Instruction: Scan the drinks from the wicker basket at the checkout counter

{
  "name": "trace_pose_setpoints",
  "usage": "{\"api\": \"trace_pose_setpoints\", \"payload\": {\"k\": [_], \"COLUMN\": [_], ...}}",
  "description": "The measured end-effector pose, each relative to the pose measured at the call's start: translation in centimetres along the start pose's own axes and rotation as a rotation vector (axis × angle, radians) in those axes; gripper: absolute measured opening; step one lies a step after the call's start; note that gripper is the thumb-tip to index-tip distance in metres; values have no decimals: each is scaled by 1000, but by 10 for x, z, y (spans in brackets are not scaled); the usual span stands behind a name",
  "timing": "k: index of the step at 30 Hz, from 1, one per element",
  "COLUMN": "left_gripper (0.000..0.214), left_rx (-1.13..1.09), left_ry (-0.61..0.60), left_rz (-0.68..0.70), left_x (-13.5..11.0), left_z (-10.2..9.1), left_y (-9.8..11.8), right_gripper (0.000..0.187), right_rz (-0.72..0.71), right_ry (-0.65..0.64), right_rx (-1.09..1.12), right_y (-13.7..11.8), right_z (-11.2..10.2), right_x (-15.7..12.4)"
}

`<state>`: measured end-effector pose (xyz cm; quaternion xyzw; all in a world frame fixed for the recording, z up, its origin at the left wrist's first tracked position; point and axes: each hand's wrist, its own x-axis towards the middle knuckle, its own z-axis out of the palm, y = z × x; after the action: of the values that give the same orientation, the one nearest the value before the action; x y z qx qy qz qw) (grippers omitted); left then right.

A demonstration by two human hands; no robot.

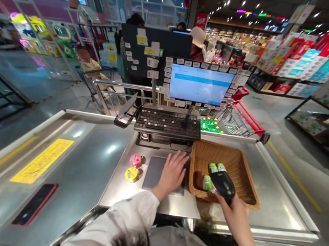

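Observation:
My left hand (174, 171) lies with its fingers stretched out over a dark flat pad (153, 173) set in the metal counter. To its left stand a pink-lidded cup (136, 160) and a yellow-lidded cup (132, 174). My right hand (236, 213) is wrapped round the handle of a black barcode scanner (222, 183). The scanner's head is over a brown wicker basket (245, 175). Inside the basket are a few small green-and-white containers (207, 182), partly hidden by the scanner.
A keyboard (169, 123) and lit monitor (201, 85) stand ahead, beside a card terminal (124, 116). A red-edged phone (35, 204) and yellow notice (42, 160) lie on the left counter. Beyond are a shopping cart (248, 119) and a person in a hat (198, 37).

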<state>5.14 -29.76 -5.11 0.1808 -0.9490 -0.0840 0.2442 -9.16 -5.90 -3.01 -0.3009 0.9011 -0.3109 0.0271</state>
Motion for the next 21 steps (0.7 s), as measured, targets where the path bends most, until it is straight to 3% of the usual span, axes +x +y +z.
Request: {"api": "trace_pose_setpoints", "payload": {"k": [3,7,10,12,16,21], "left_gripper": [61,81,107,112,88,73], "left_rx": [-23,37,43,50,91,110], "left_ry": [-213,-572,-783,-882,-980,-973], "left_rz": [207,395,348,282,260,241], "left_x": [53,91,103,106,108,108], "left_z": [31,90,130,149,168,167], "left_y": [33,61,75,82,92,91], "right_gripper": [62,64,65,64,63,66], "right_rz": [81,79,17,-7,3,2], "right_ry": [59,129,195,212,194,145], "right_rx": [-29,-75,-123,-175,-282,-313], "right_y": [22,40,40,35,26,30], "right_z": [-11,-16,-15,-15,-12,-4], "right_x": [2,2,1,1,3,8]}}
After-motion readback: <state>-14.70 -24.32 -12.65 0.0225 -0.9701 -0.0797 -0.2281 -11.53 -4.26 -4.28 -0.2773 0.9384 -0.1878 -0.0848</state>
